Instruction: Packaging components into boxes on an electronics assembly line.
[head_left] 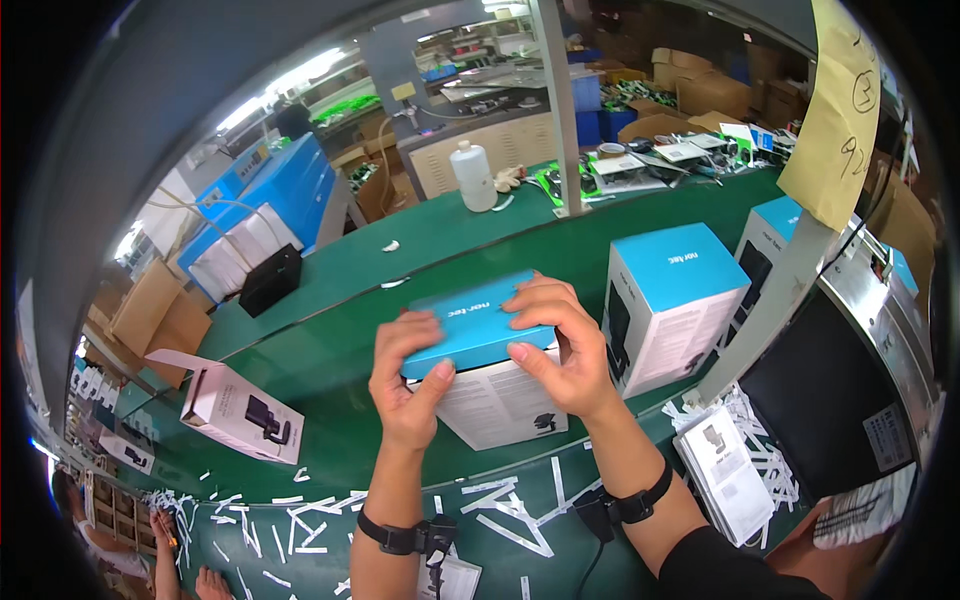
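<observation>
Clasping the blue-topped box [485, 405], left hand [405, 380] and right hand [568, 350] partly hide its lid [468, 325], the left fingertips [424, 324] blurred.

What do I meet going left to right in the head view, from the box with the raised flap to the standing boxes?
Raised-flap box → left hand → gripped box → right hand → nearer standing box → standing box partly behind it.

Gripping the blue lid [465, 350] of a white printed carton [490, 412] between left hand [405, 372] and right hand [562, 345], laying both thumbs along its near side. Wearing black wrist straps [645, 502]. Flanked on the green workbench [335, 345] by a blue-topped carton [675, 275] at right, an open-flapped carton [232, 412] at left, and scattered paper strips [514, 535] nearer the body.
</observation>
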